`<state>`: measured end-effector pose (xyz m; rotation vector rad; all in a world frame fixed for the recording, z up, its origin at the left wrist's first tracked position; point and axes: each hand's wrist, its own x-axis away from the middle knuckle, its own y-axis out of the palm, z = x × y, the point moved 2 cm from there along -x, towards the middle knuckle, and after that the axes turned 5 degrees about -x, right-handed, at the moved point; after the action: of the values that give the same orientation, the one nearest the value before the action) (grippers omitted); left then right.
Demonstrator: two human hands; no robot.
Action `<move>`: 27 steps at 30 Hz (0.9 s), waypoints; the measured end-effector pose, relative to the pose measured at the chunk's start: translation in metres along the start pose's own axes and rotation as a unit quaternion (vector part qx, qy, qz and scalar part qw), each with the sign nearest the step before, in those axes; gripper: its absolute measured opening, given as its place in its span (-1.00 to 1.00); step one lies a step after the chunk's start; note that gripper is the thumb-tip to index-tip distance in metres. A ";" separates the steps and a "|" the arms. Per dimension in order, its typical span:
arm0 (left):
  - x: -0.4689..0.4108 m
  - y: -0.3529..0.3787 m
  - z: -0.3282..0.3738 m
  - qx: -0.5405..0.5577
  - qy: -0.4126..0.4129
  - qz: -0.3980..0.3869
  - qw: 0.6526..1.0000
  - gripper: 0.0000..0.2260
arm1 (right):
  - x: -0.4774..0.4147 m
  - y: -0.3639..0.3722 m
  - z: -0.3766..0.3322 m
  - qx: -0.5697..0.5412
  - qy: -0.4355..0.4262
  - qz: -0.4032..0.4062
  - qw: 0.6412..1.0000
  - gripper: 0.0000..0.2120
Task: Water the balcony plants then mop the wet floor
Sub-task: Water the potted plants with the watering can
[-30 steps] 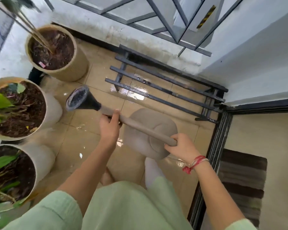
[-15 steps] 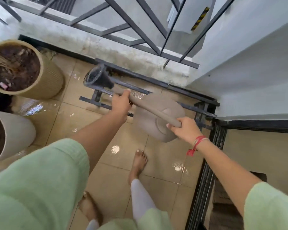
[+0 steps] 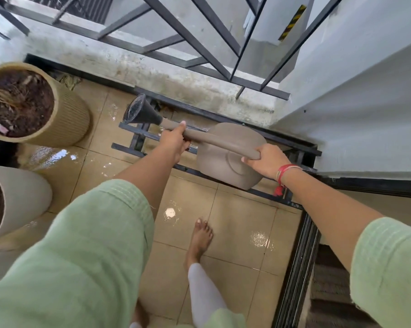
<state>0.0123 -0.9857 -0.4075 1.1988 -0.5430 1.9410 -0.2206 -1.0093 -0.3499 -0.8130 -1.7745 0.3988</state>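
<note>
Left hand (image 3: 173, 141) and right hand (image 3: 268, 160) are holding the watering can (image 3: 225, 166) over the metal rack (image 3: 138, 147), fingers (image 3: 249, 160) curling round spout (image 3: 197, 134) and handle (image 3: 236, 148), while the bare foot (image 3: 199, 237) is likely risking slipping on the wet floor (image 3: 242, 221).

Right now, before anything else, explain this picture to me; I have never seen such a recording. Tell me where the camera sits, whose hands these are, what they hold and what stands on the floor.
There is no machine here. One wide-angle camera sits on a person's head and looks down, so both arms reach in from below. The left hand grips the long spout of a grey-brown watering can, near its black sprinkler head. The right hand grips the handle end. The can is over a low black metal rack; whether it rests on it I cannot tell. The tiled floor shines with water. Two plant pots stand at the left: a ribbed tan pot and a pale pot. A bare foot stands on the tiles.
</note>
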 end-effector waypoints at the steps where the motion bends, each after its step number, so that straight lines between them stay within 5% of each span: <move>1: -0.001 -0.002 -0.001 -0.002 -0.006 -0.003 1.000 -0.53 | 0.000 0.001 -0.001 0.003 -0.001 0.003 1.000 -0.78; 12: -0.003 -0.014 -0.003 -0.055 -0.061 -0.018 0.996 -0.56 | -0.003 0.013 -0.019 0.052 -0.002 0.081 0.995 -0.88; 16: 0.002 -0.019 -0.006 -0.117 -0.067 -0.024 0.991 -0.52 | 0.000 0.017 -0.022 0.041 0.039 0.152 0.987 -0.73; 20: 0.021 -0.032 -0.023 -0.182 -0.039 -0.012 0.983 -0.61 | 0.039 0.035 -0.047 0.168 -0.111 0.283 0.938 -0.67; 23: 0.038 -0.054 -0.045 -0.236 -0.019 -0.014 0.971 -0.76 | 0.069 0.082 -0.064 0.189 -0.192 0.259 0.927 -0.66; 27: 0.065 -0.100 -0.075 -0.169 -0.014 -0.024 0.985 -0.87 | 0.100 0.143 -0.083 0.114 -0.160 0.201 0.960 -0.65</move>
<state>0.0334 -0.8479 -0.3889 1.0133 -0.8141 1.7097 -0.1141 -0.8482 -0.3397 -0.9840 -1.8053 1.0350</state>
